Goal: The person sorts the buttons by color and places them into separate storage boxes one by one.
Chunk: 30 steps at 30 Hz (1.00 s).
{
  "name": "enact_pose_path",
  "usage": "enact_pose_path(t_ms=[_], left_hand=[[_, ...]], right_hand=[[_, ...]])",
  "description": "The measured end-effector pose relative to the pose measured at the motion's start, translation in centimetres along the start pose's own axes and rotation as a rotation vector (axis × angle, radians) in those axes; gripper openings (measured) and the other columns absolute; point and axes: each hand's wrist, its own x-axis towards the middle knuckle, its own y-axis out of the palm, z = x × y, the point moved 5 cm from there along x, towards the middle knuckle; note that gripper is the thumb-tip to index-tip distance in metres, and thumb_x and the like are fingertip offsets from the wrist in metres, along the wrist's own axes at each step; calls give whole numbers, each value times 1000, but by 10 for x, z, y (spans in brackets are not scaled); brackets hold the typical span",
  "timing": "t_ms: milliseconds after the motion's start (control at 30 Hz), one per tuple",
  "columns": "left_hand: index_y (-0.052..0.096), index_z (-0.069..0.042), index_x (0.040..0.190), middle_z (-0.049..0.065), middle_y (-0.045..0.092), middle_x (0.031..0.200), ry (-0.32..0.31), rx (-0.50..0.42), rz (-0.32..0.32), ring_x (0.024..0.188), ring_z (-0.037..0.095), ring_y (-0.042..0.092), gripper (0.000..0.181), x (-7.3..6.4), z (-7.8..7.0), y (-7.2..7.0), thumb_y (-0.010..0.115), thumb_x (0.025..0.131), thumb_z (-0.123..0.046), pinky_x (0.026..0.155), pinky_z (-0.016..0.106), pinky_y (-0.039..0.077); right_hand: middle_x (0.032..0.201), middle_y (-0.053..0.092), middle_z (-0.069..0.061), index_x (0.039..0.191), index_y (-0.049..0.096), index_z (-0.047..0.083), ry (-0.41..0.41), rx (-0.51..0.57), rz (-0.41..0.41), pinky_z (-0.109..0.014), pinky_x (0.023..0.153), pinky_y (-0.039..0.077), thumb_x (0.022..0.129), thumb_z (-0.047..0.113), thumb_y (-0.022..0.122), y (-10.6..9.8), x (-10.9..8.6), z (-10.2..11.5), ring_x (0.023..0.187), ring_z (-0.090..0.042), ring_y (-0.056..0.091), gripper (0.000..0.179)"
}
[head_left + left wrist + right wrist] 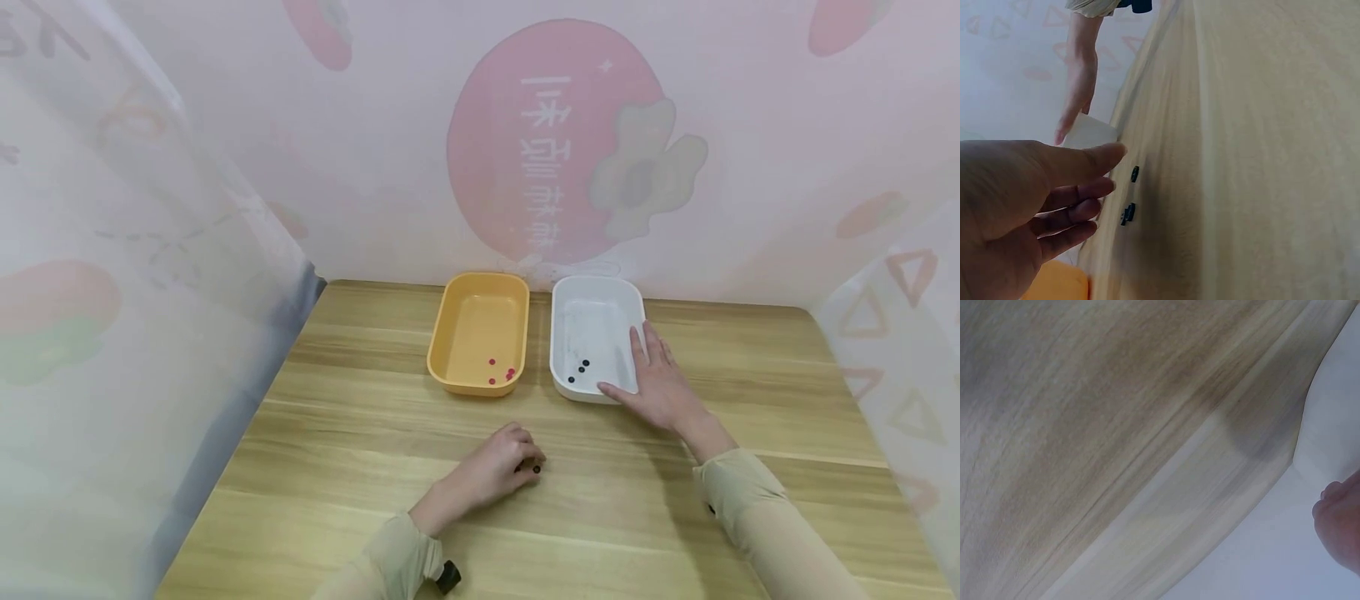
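My left hand (487,471) is low over the table, its fingers loosely bent and the thumb apart from them. Just beyond its fingertips lie a few small black buttons (1135,174) on the wood; the hand partly hides them in the head view. My right hand (660,387) rests with spread fingers on the right side and near corner of a white tray (562,333). Inside that tray are three black buttons (581,370). To its left stands a yellow tray (442,333) with several small red buttons (511,372) near its front. Only part of the right hand (1341,525) shows in the right wrist view.
Both trays stand near the back edge of the wooden table (337,400). Pale printed curtains (375,167) hang behind the table and on both sides. A black strap piece (448,577) shows at the left cuff.
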Motion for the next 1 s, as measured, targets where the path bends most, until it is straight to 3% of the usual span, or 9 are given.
enact_pose_path(t_ms=[100, 133, 233, 300, 433, 500, 667, 1000], left_hand=[[85, -10, 109, -1, 78, 104, -27, 5, -10, 105, 13, 63, 17, -2, 1, 4, 84, 99, -24, 95, 29, 57], [85, -11, 106, -1, 77, 102, -53, -10, -5, 103, 13, 62, 13, -2, -5, -4, 85, 98, -22, 93, 29, 57], [85, -12, 103, -2, 76, 99, -85, -3, -27, 100, 12, 62, 11, -3, -5, -2, 85, 98, -21, 91, 30, 55], [85, -13, 101, -3, 76, 97, -72, 17, -62, 98, 12, 61, 12, -4, 1, 6, 85, 98, -24, 89, 30, 54], [84, -13, 99, -3, 77, 94, -72, 15, -98, 93, 11, 61, 10, -3, 1, 9, 86, 97, -23, 84, 27, 52], [84, -13, 98, -4, 77, 92, -104, -15, -91, 89, 9, 61, 7, -1, -9, -2, 89, 92, -16, 80, 25, 52], [84, -18, 102, -8, 75, 89, -88, -23, -126, 86, 6, 58, 11, -3, -1, 8, 88, 93, -20, 76, 26, 48], [79, -19, 96, -9, 74, 87, -133, -111, -113, 84, 4, 59, 8, -1, 7, 13, 86, 96, -23, 79, 30, 49]], right_hand=[[182, -7, -33, 173, 0, -6, 2, -1, 4, -68, 139, 13, 103, 72, 58, 0, 0, -1, 167, -60, 8, 120], [182, -7, -33, 173, 0, -6, 3, -1, 6, -68, 138, 14, 103, 72, 58, 0, 0, -1, 167, -60, 8, 120], [182, -7, -33, 173, 0, -6, 4, -1, 10, -68, 138, 13, 103, 72, 57, 0, 0, -1, 167, -60, 8, 120], [182, -7, -33, 174, -1, -6, 4, -2, 13, -68, 139, 12, 103, 72, 57, 0, 0, -1, 168, -59, 7, 120], [182, -7, -34, 174, 0, -6, 6, -5, 14, -67, 139, 12, 103, 73, 57, 0, 0, -1, 168, -59, 7, 120], [182, -7, -34, 174, 0, -6, 8, -7, 14, -67, 139, 12, 103, 73, 57, 0, 0, -1, 168, -59, 7, 120], [182, -7, -33, 174, 0, -5, 6, -8, 11, -67, 139, 12, 103, 74, 56, 2, 0, -1, 168, -59, 7, 120], [182, -8, -33, 174, -1, -5, 4, 3, 11, -66, 139, 10, 103, 73, 57, -1, 0, 0, 168, -59, 7, 119]])
